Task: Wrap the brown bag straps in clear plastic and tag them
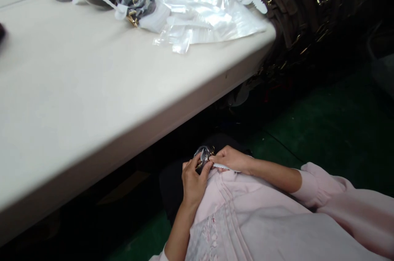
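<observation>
Table [76, 92], white, near wrapped coil [207, 153], green floor [320, 133] below.

One view is taken from the head, aimed forward and down at fairly close range (the table edge [147, 131] is shown slanting), with left hand [193, 181] and right hand [230, 158] framed below centre.

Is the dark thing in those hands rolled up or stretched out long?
Rolled up: the dark bundle looks compact and roundish, held between the left hand and the right hand.
</observation>
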The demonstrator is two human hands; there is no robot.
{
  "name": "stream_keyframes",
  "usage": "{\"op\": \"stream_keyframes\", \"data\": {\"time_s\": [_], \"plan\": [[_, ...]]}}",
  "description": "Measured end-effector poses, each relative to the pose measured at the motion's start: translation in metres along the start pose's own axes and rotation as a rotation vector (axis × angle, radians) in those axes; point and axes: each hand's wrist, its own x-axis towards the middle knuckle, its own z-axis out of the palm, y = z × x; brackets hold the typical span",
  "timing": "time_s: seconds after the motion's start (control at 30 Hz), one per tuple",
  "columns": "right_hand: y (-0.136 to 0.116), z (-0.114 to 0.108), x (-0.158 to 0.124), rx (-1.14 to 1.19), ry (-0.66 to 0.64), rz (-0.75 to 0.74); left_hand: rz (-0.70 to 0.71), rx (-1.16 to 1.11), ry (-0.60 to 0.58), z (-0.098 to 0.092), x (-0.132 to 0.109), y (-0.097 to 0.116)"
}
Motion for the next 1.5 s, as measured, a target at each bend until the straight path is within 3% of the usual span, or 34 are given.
{"op": "stream_keyframes", "data": {"time_s": [0.2, 0.4, 0.53, 0.63, 0.7, 0.77, 0.9, 0.97, 1.07, 1.27, 1.4, 1.5], "plan": [[0.010, -0.014, -0.007, 0.192, 0.035, 0.079, 0.165, 0.106, -0.091, 0.002, 0.005, -0.008], [0.014, -0.010, -0.016, 0.379, 0.145, -0.047, 0.259, 0.210, -0.104, 0.003, 0.008, -0.006], [0.011, -0.009, -0.013, 0.445, 0.079, -0.034, 0.287, 0.254, -0.116, 0.003, 0.011, -0.002], [0.012, -0.012, -0.008, 0.500, -0.028, -0.019, 0.216, 0.191, -0.140, 0.003, 0.013, -0.001], [0.012, -0.015, -0.005, 0.419, -0.060, -0.062, 0.165, 0.122, -0.167, 0.003, 0.013, 0.000], [0.011, -0.016, -0.001, 0.188, -0.058, -0.168, 0.140, 0.073, -0.197, 0.002, 0.013, 0.002], [0.000, -0.012, 0.002, -0.424, 0.053, -0.514, 0.092, -0.005, -0.233, -0.001, 0.012, 0.010], [-0.006, -0.008, 0.005, -0.555, 0.106, -0.665, 0.054, -0.058, -0.233, -0.002, 0.012, 0.012], [-0.007, -0.004, 0.011, -0.541, 0.112, -0.749, 0.013, -0.130, -0.220, -0.002, 0.012, 0.012], [0.007, -0.008, 0.023, -0.432, -0.036, -0.705, -0.041, -0.294, -0.174, 0.009, 0.014, -0.002], [0.012, -0.007, 0.027, -0.410, 0.021, -0.584, -0.144, -0.395, -0.128, 0.014, 0.017, -0.010], [0.013, -0.004, 0.030, -0.382, 0.042, -0.585, -0.212, -0.437, -0.060, 0.013, 0.015, -0.011]]}}
